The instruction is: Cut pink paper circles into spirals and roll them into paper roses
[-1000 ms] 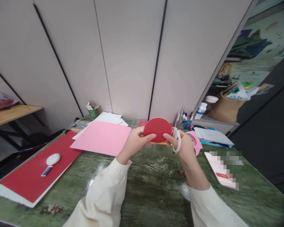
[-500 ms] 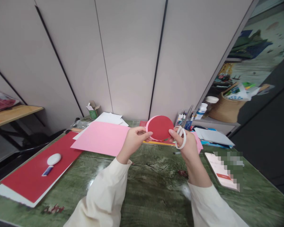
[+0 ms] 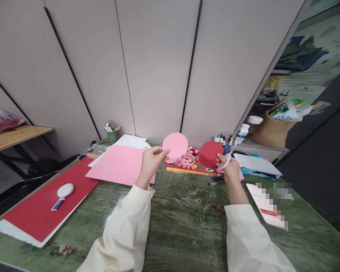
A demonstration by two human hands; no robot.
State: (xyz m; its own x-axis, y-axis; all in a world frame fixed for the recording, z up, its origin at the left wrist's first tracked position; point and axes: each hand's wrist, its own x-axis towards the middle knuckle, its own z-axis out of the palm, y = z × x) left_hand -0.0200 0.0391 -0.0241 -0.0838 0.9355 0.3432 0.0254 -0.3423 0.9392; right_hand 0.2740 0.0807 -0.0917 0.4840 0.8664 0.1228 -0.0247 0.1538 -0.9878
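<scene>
My left hand [image 3: 150,163] pinches a pink paper circle [image 3: 175,144] at its lower left edge; a second pink edge shows beneath it. In my right hand [image 3: 232,170] a red paper circle [image 3: 211,152] is held between thumb and fingers. White-handled scissors [image 3: 226,161] hang on the same hand, their blades pointing up and away. Both circles are raised over the back of the table, apart from each other. Between them, small pink flower pieces [image 3: 187,160] and a pale ring lie on red material behind the hands.
Pink paper sheets [image 3: 119,164] lie left of my hands, over white sheets. Farther left, red card [image 3: 52,202] carries a white oval object [image 3: 65,189]. On the right are a phone [image 3: 268,206], a white bottle [image 3: 243,132] and a woven basket [image 3: 272,128]. A grey panel wall stands behind.
The stacked red and pink circles have been parted: the pink moved left with my left hand, the red right with my right. The flower pieces behind have come into view.
</scene>
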